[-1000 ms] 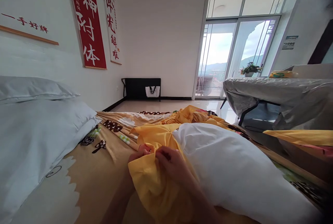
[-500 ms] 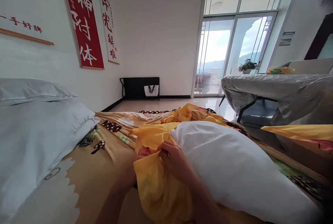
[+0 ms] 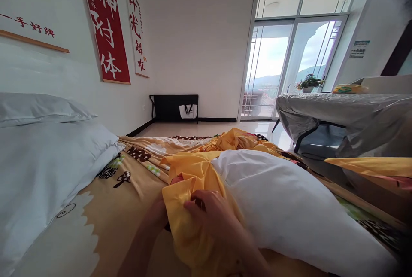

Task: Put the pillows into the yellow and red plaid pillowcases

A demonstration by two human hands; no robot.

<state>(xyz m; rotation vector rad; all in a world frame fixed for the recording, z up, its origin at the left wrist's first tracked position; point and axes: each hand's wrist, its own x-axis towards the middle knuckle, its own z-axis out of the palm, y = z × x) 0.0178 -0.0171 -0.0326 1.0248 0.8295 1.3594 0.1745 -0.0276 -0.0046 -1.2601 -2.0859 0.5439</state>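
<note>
A white pillow [image 3: 277, 195] lies on the bed, and the yellow pillowcase [image 3: 183, 225] is bunched against its left end. My right hand [image 3: 212, 212] is curled over the front of the yellow fabric, thumb and fingers bent together on a fold of it. At the left edge of the cloth is my left hand [image 3: 157, 212]; its fingers are hidden behind or inside the fabric. A small red-pink patch of the case shows between the folds above the hands.
The patterned blanket [image 3: 128, 199] covers the bed. White pillows [image 3: 58, 161] are stacked at the left. More yellow fabric [image 3: 236, 139] is heaped at the far side, and another yellow piece [image 3: 370, 166] is at the right. Beyond stands a plastic-covered table [image 3: 322, 105] with a chair.
My right hand has moved down and slightly left along the pillowcase, and the fabric's upper flap has shifted with it. The left hand stays at the cloth's left edge.
</note>
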